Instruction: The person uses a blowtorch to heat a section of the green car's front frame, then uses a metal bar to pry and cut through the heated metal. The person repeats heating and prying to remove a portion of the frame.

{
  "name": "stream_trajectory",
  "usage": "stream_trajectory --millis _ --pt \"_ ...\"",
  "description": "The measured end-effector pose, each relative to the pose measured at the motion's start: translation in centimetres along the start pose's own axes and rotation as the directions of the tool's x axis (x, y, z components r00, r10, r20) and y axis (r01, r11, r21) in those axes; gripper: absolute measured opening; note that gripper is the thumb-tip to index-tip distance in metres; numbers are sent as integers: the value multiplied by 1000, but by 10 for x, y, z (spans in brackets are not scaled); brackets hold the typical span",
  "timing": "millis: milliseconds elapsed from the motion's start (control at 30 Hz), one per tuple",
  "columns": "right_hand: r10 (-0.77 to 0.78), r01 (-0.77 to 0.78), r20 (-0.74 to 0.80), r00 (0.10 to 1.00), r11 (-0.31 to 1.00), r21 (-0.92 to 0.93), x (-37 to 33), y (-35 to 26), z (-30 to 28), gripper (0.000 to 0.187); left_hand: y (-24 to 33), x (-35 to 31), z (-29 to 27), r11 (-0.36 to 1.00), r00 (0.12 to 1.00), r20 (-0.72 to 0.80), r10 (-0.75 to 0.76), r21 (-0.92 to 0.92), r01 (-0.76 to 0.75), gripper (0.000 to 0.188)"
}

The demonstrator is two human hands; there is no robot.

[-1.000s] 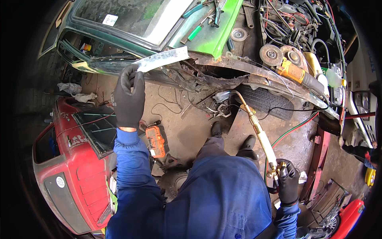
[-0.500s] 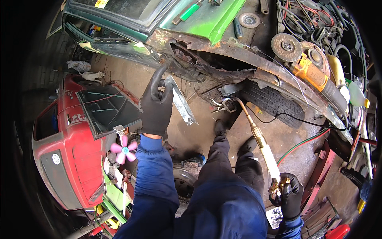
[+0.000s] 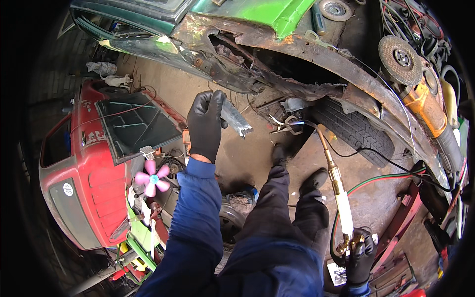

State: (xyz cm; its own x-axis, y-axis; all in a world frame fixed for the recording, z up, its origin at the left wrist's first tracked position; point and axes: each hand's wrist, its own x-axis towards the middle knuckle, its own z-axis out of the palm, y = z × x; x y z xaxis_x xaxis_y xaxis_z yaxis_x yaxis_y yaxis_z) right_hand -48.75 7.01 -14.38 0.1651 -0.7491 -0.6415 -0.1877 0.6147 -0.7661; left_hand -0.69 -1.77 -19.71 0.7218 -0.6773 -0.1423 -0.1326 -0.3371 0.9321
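Note:
My left hand (image 3: pixel 206 126), in a black glove, is closed with its fingers curled in. It grips the upper end of a short strip of grey sheet metal (image 3: pixel 237 120), which slants down to the right, apart from the car. Low on the right, my gloved right hand (image 3: pixel 361 255) is closed round the brass valve end of a gas torch (image 3: pixel 338 190). The torch's copper neck points up and left, with a small bluish streak at its tip that looks like a flame. Beyond both hands lies a rusted, torn car fender (image 3: pixel 297 81).
A tyre (image 3: pixel 351 128) sits under the fender. An orange angle grinder (image 3: pixel 426 106) rests on the car's edge at right. Red and green hoses (image 3: pixel 381 180) trail over the floor. At left stand a red vehicle body part (image 3: pixel 106 183) and a pink fan (image 3: pixel 152 179).
My left fingers have curled in from a spread pose, index finger stretched out, and the strip now looks shorter. The view has shifted, so the car and grinder appear farther right.

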Motion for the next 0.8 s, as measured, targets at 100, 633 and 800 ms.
stream_trajectory --millis 100,633,800 --pt "-6 6 11 1000 1000 7 3 6 6 73 14 14 4 999 997 -69 20 -49 -23 23" --pt "23 -23 5 1000 999 40 7 22 16 76 22 48 43 884 861 -207 465 174 -435 15" --pt "24 -24 0 1000 999 34 6 25 12 77 13 54 61 794 774 -191 604 234 -562 14"
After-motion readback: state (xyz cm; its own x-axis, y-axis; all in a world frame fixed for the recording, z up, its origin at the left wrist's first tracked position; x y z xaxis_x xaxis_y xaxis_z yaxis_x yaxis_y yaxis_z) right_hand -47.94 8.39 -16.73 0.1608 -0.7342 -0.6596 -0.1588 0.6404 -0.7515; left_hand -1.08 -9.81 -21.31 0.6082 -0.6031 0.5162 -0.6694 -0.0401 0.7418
